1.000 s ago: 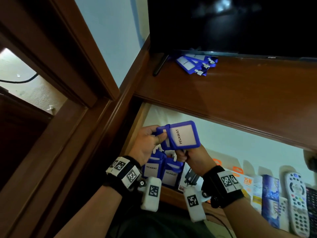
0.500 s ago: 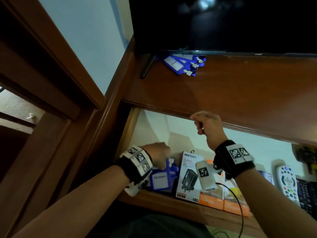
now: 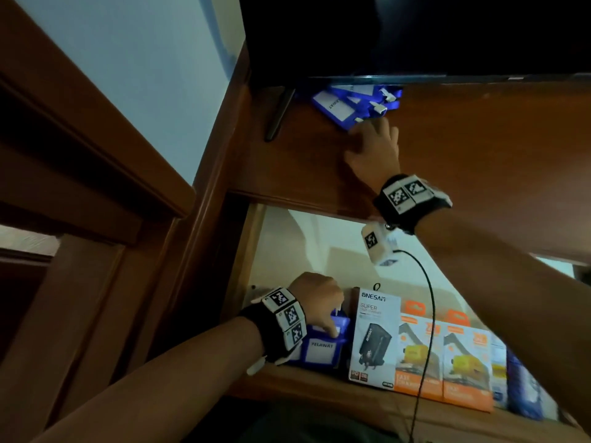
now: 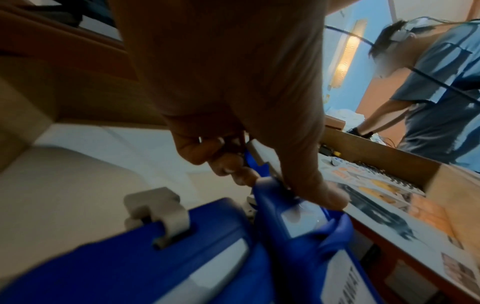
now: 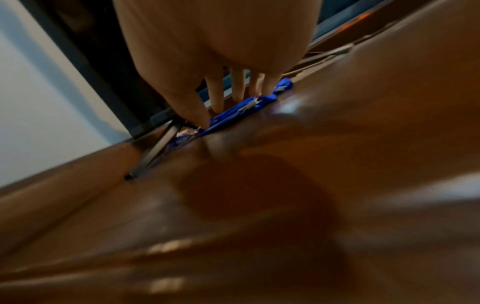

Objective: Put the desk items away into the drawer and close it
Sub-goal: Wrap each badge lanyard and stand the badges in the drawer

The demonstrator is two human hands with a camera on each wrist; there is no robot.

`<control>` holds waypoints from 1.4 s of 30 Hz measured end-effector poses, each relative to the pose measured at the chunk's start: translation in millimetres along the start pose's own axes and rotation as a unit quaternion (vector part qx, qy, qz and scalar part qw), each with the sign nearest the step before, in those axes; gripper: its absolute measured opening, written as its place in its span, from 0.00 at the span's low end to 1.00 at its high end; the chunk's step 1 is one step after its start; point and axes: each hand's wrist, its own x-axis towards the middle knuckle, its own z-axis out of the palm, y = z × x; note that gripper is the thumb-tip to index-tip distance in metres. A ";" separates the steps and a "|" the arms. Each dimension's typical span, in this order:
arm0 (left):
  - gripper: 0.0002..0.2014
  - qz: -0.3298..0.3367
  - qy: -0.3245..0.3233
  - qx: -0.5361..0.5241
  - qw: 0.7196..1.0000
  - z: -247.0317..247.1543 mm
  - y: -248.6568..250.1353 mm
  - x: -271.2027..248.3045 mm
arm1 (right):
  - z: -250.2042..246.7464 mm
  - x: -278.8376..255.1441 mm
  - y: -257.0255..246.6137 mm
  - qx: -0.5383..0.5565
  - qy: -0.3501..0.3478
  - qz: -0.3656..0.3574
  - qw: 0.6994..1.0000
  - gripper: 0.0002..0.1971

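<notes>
On the brown wooden bench (image 3: 479, 148), beneath the black screen (image 3: 415, 33), a pile of blue plastic badge holders (image 3: 355, 102) was reached for by the right hand (image 3: 372, 148), fingers extended and nothing yet grasped. In the open wooden drawer (image 3: 319, 383), a stowed blue holder (image 3: 319, 348) was pinched by the left hand (image 3: 315, 298). Step judged: fetching the remaining holders. A closing grip was required next.

A loose heap of blue badge holders (image 3: 355, 105) with white cards and pale clips lies flat on the brown desk top (image 3: 479, 148), partly under the dark screen's edge. Below, the drawer (image 3: 319, 383) stands open, and more blue holders (image 3: 321, 346), one card reading PELAWAT, stand upright in its front left corner, just beside a row of boxed goods.
</notes>
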 end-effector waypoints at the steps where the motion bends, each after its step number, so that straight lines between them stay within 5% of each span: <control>1: 0.24 -0.006 0.003 -0.027 1.000 2.1 -2.3 0.4 | 2.6 7.9 -3.1 -0.028 0.000 -0.010 1.000 0.25; 7: 0.23 -0.019 -0.011 -0.195 0.981 0.7 -12.5 -6.6 | 8.9 46.0 -13.4 -0.083 -0.026 -0.006 0.996 0.35; 20: 0.22 -0.047 -0.010 -0.153 0.987 11.5 -7.4 -7.2 | -0.8 33.5 -6.5 -0.141 0.013 -0.032 0.989 0.18; 29: 0.31 -0.090 0.116 -0.215 0.965 13.9 -9.0 -29.2 | -8.1 -8.6 15.4 -0.111 0.044 -0.081 0.990 0.20; 36: 0.09 -0.087 0.345 -0.362 0.862 -3.4 -8.1 -43.0 | -30.4 -50.1 22.5 0.008 0.133 -0.059 0.989 0.14; 42: 0.12 -0.116 0.459 -0.412 0.779 -24.3 -2.2 -38.7 | -54.2 -93.2 32.2 0.118 0.200 -0.023 0.972 0.08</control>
